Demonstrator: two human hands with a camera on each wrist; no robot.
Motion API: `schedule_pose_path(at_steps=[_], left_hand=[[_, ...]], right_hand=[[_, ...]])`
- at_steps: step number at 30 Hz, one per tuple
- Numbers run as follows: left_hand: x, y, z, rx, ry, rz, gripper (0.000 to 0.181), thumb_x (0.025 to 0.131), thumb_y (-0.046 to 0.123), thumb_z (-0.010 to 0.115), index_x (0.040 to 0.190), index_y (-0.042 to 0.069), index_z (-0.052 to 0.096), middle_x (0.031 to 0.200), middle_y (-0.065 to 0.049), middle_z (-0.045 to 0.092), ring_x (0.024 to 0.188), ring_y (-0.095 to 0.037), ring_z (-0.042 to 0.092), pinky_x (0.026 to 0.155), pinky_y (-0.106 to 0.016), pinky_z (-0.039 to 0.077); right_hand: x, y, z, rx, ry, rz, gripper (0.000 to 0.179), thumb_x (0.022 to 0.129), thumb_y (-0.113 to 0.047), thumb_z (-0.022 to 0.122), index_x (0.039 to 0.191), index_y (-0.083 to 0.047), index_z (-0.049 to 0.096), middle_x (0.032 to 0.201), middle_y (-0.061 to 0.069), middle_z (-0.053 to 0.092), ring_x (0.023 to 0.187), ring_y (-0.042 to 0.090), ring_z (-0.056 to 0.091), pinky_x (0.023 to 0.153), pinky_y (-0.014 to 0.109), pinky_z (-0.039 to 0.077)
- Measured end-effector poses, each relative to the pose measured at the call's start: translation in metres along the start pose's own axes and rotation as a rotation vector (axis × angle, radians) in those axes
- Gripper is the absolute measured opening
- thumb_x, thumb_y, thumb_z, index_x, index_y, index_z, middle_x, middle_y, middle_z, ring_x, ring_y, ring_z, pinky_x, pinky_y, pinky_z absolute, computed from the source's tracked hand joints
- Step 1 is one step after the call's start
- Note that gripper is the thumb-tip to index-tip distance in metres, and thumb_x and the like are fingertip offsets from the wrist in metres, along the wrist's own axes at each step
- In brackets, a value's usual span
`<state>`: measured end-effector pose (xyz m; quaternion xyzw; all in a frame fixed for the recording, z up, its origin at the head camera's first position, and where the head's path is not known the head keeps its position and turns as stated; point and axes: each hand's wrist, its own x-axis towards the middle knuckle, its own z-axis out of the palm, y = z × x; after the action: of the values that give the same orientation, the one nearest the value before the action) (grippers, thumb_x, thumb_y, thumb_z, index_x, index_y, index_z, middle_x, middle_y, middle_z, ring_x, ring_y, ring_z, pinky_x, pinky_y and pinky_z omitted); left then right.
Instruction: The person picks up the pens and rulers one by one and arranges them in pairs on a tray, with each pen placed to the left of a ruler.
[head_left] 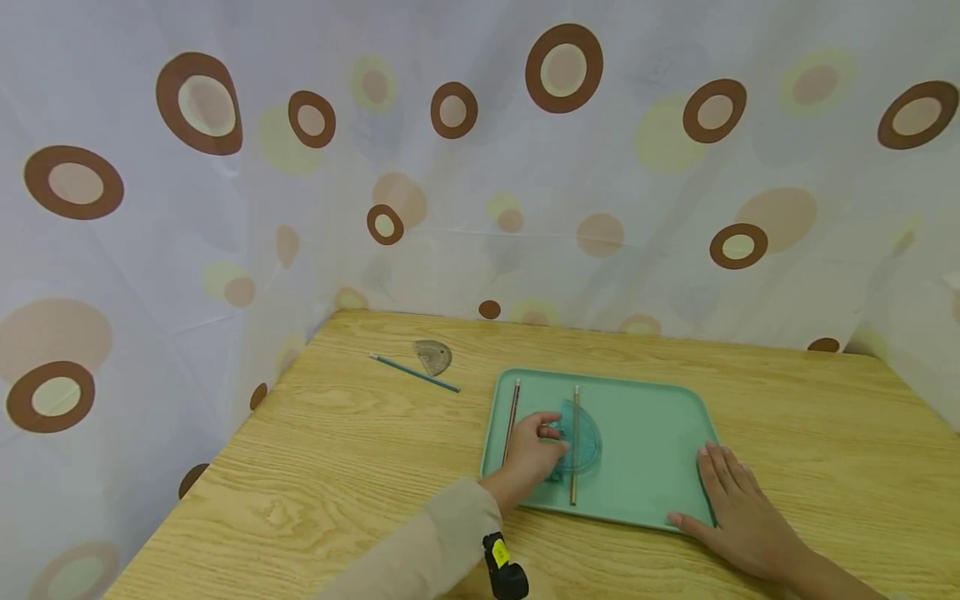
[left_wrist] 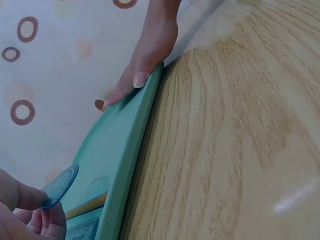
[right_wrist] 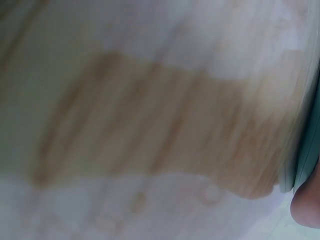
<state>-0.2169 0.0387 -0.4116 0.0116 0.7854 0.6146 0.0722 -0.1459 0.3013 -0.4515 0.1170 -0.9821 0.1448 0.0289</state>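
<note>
My left hand (head_left: 531, 454) is over the left half of a mint-green tray (head_left: 648, 450). Between thumb and fingers it pinches a see-through blue protractor (left_wrist: 61, 185), tilted up above the tray in the left wrist view. The protractor overlaps a gold pencil (head_left: 574, 490) lying in the tray. Below the fingers, a blue piece with ruler-like markings (left_wrist: 84, 230) lies in the tray, partly hidden. A dark red pencil (head_left: 513, 408) lies along the tray's left side. My right hand (head_left: 742, 517) rests with straight fingers on the tray's right edge, thumb at the near rim.
Beyond the tray's left corner, a blue pencil (head_left: 416, 372) and a small clear protractor (head_left: 433, 357) lie on the wooden table (head_left: 360, 442). A patterned curtain (head_left: 480, 167) hangs behind the table and along its sides.
</note>
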Motion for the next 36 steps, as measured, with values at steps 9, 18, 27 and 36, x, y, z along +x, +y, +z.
schedule_pose_path(at_steps=[9, 18, 27, 36], left_hand=[[0.000, 0.000, 0.012, -0.009, 0.018, 0.009, 0.037, 0.081, -0.003, 0.065, 0.116, 0.004, 0.060, 0.085, -0.004, 0.059, 0.066, -0.008, 0.050, 0.055, -0.019, 0.041], [0.002, 0.001, 0.025, 0.018, 0.054, 0.065, 0.037, 0.078, -0.008, 0.065, 0.113, 0.002, 0.062, 0.079, -0.003, 0.058, 0.060, -0.005, 0.049, 0.053, -0.018, 0.043], [0.002, 0.002, 0.032, 0.077, 0.056, 0.137, 0.040, 0.073, -0.014, 0.058, 0.111, -0.002, 0.061, 0.078, -0.006, 0.057, 0.064, -0.007, 0.048, 0.052, -0.017, 0.039], [0.000, 0.004, 0.035, 0.186, 0.057, 0.215, 0.038, 0.071, -0.013, 0.060, 0.108, -0.006, 0.061, 0.075, -0.008, 0.058, 0.064, -0.009, 0.048, 0.053, -0.018, 0.040]], right_hand=[[0.000, 0.001, 0.000, 0.004, -0.005, 0.004, 0.099, 0.087, -0.051, 0.055, 0.143, 0.014, 0.006, 0.149, 0.035, 0.005, 0.140, 0.043, -0.008, 0.102, 0.027, -0.031], [0.000, 0.001, 0.001, -0.008, 0.008, -0.007, 0.099, 0.087, -0.051, 0.054, 0.143, 0.015, 0.006, 0.148, 0.036, 0.006, 0.140, 0.044, -0.006, 0.099, 0.022, -0.032], [-0.001, 0.001, 0.001, -0.005, 0.002, -0.005, 0.098, 0.087, -0.051, 0.054, 0.143, 0.015, 0.006, 0.148, 0.036, 0.005, 0.140, 0.043, -0.008, 0.098, 0.020, -0.032], [0.000, 0.001, 0.003, -0.011, 0.012, -0.005, 0.097, 0.087, -0.050, 0.055, 0.142, 0.015, 0.008, 0.149, 0.035, 0.007, 0.140, 0.043, -0.006, 0.100, 0.023, -0.031]])
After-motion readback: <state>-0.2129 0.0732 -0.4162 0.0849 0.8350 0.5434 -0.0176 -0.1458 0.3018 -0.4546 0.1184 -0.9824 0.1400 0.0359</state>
